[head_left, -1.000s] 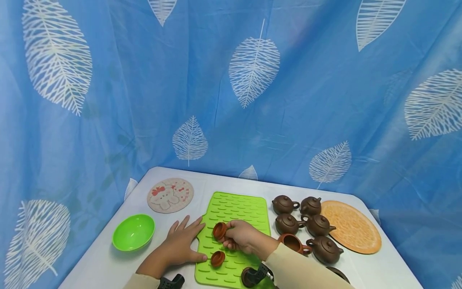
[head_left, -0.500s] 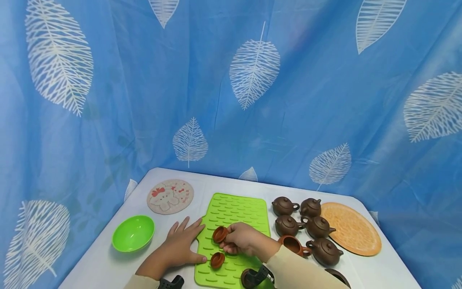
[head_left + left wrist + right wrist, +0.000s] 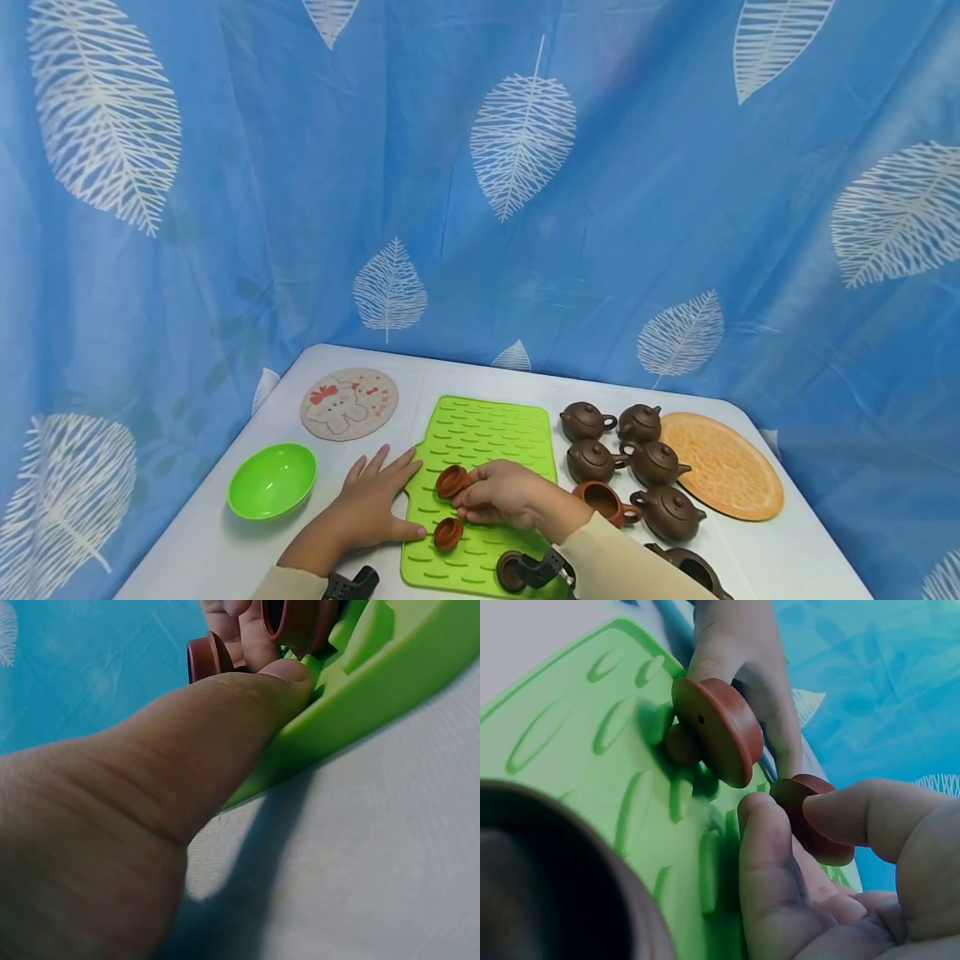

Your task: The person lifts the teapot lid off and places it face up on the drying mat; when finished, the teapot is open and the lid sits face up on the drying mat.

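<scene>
My right hand pinches a small reddish-brown teapot lid by its side, over the green mat. In the right wrist view a fingertip lies against that lid. Nearer to me, a second reddish-brown lid sits upside down, its knob toward the mat. My left hand lies with fingers spread at the mat's left edge, the thumb close to the second lid. A dark brown lid near the mat's front is partly covered by the right wrist camera.
Several dark brown teapots stand right of the mat, beside an uncovered reddish teapot. An uncovered dark teapot is partly behind the right sleeve. An orange round mat lies beyond; a green bowl and rabbit-print round mat are left.
The lower fingers of the right hand have spread out leftward below the pinched lid. The left hand and second lid stay in place; the view has shifted slightly.
</scene>
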Demonstrator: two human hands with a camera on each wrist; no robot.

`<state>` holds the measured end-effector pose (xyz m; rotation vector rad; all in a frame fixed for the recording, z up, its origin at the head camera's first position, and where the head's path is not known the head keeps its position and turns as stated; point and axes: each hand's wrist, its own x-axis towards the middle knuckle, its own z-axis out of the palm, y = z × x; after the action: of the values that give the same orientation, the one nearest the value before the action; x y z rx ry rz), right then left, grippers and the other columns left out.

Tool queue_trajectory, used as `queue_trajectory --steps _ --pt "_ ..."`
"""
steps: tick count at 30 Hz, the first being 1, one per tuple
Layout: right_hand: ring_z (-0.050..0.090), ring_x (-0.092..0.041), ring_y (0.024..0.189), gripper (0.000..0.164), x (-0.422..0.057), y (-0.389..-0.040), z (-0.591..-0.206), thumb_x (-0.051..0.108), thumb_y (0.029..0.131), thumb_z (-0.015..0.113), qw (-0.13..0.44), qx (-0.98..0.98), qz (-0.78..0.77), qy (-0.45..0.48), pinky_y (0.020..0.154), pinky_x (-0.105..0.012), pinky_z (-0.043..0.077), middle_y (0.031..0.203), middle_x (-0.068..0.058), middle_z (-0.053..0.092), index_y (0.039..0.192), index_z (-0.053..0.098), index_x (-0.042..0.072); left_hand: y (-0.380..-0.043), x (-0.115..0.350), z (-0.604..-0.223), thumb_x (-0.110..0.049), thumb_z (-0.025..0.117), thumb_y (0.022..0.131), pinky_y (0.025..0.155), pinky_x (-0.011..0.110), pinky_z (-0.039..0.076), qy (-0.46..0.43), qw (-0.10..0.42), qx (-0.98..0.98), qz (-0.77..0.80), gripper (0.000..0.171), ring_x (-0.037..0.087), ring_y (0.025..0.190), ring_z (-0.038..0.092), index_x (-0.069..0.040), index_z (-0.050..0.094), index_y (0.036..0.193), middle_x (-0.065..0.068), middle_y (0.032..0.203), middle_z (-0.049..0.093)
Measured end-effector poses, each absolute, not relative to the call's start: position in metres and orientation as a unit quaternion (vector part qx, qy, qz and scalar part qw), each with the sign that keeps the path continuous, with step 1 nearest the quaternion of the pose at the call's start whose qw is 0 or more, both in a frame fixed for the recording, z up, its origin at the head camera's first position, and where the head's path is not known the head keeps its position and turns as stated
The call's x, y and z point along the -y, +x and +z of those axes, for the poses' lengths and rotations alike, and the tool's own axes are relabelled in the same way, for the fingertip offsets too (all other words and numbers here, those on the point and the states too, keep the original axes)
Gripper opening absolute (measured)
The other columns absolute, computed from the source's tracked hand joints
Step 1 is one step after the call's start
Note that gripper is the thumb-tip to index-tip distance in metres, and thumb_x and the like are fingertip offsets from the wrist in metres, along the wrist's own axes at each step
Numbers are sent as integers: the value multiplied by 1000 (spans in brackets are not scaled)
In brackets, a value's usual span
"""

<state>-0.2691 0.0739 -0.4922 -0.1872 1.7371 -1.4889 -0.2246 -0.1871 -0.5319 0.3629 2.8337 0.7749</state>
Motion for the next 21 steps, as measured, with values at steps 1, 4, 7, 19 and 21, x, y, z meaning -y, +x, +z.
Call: queue_trajectory --steps 1,4,7,19,21 --pt "72 -10 84 26 -75 -269 -492 3 100 62 413 -688 -591 -80 72 -19 60 109 -14 75 124 66 -3 -224 187 -532 -77 82 69 124 73 1 122 91 -953 262 111 45 161 10 -20 48 158 1 172 32" --pt "71 -10 84 28 -80 -266 -492 2 100 60 416 -687 -589 -91 70 -18 59 112 -16 73 127 61 -3 -223 185 -535 -78 81 69 124 74 2 125 94 -952 263 111 45 161 11 -20 48 158 0 172 32" --pt "71 -11 85 31 -87 -263 -490 1 98 60 413 -689 -589 -89 69 -19 59 114 -17 72 129 56 -3 -222 183 -537 -79 80 69 123 75 4 128 98 -952 261 112 46 160 12 -20 48 158 1 172 32" --pt "63 -18 84 47 -137 -264 -460 13 101 64 307 -735 -592 -122 75 -35 52 105 -13 68 140 49 -8 -225 185 -531 -78 83 67 124 73 3 112 99 -955 254 111 45 161 12 -22 49 158 -1 172 32" --pt "60 -19 81 47 -148 -261 -456 17 102 66 274 -755 -583 -123 74 -37 51 100 -11 66 139 50 -7 -225 185 -532 -78 82 67 124 73 3 113 99 -956 253 112 45 161 12 -22 49 158 -2 172 32"
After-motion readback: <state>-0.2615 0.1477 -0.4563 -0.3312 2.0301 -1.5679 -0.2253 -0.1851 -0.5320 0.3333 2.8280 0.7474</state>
